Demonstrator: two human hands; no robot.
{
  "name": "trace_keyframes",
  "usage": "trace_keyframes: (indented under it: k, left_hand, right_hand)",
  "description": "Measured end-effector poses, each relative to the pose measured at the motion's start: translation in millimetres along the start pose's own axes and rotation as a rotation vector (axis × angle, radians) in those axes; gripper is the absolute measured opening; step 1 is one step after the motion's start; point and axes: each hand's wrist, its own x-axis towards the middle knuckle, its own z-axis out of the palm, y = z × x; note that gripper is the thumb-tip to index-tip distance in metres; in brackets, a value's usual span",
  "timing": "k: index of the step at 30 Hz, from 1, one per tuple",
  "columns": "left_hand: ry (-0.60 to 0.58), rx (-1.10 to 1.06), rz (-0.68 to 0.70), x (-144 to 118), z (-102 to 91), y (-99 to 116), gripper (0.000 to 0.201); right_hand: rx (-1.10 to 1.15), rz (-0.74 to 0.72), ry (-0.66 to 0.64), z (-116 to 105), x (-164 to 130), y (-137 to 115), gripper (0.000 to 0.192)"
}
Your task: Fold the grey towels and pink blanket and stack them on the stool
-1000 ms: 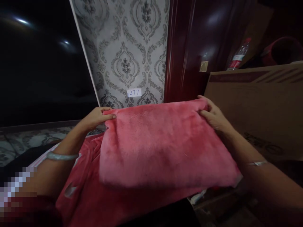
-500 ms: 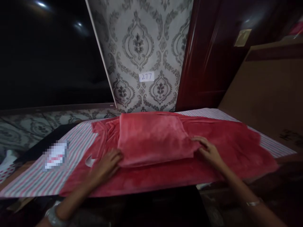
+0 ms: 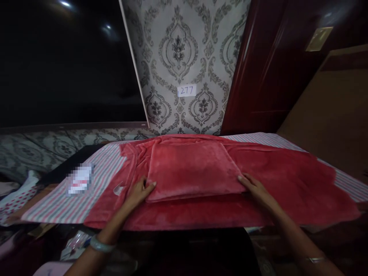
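A folded rectangle of coral-red plush cloth [image 3: 192, 168] lies on top of a larger spread plush garment [image 3: 287, 180] of the same colour. At the rectangle's front left corner is my left hand [image 3: 142, 190], its thumb on top and its fingers partly hidden, gripping the edge. My right hand [image 3: 253, 186] pinches the front right corner. A pale label [image 3: 117, 189] shows near the garment's left end. Both pieces rest on a striped cloth [image 3: 71, 207].
On the striped cloth's left lies a blurred-out white packet [image 3: 80, 180]. A large dark screen [image 3: 66, 69] stands behind at left. A cardboard box [image 3: 339, 99] leans at right, and a dotted cloth [image 3: 20, 199] sits at far left.
The rectangle's right corner has come down and its front edge lies straighter and flatter. My right hand has moved slightly down with it. The camera view has shifted a little left.
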Motion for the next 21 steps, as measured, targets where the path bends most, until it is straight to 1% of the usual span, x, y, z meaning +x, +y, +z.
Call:
trace_keyframes:
  k: [2, 4, 5, 6, 7, 8, 10, 12, 14, 17, 19, 21]
  left_hand:
    - [0.015, -0.053, -0.015, -3, -0.2, 0, 0.049]
    - [-0.002, -0.143, -0.086, -6, -4.0, 1, 0.051]
    - [-0.027, -0.194, -0.136, -8, -6.3, 2, 0.054]
    - [-0.06, -0.241, -0.182, -8, -8.6, 4, 0.058]
    - [-0.09, -0.277, -0.215, -9, -10.5, 6, 0.062]
    - [-0.11, -0.298, -0.229, -9, -11.7, 8, 0.064]
    - [-0.12, -0.313, -0.214, -9, -12.5, 11, 0.065]
    - [-0.125, -0.318, -0.192, -8, -11.5, 12, 0.064]
    - [-0.136, -0.315, -0.186, -8, -9.3, 11, 0.064]
    - [-0.093, -0.292, -0.158, -9, -4.5, 7, 0.062]
    - [-0.046, -0.217, -0.1, -10, -0.6, 3, 0.055]
    - [0.004, -0.121, -0.024, -14, 3.2, -1, 0.049]
  right_hand:
    - [-0.024, -0.092, 0.055, 2, 2, -3, 0.057]
    - [-0.011, -0.185, 0.123, 4, 2, -7, 0.053]
    - [0.013, -0.206, 0.152, 4, 1, -9, 0.052]
    - [0.048, -0.195, 0.166, 5, -1, -10, 0.052]
    - [0.09, -0.146, 0.153, 5, -3, -11, 0.053]
    - [0.131, -0.067, 0.111, 4, -5, -11, 0.054]
    - [0.17, 0.128, -0.025, 2, -10, -11, 0.052]
    - [0.168, 0.26, -0.13, -3, -14, -14, 0.05]
    - [0.156, 0.283, -0.14, -7, -17, -22, 0.051]
    - [0.178, 0.226, -0.109, -10, -18, -39, 0.052]
    - [0.23, 0.217, -0.107, -9, -17, -47, 0.051]
    - [0.277, 0.24, -0.121, -8, -17, -49, 0.048]
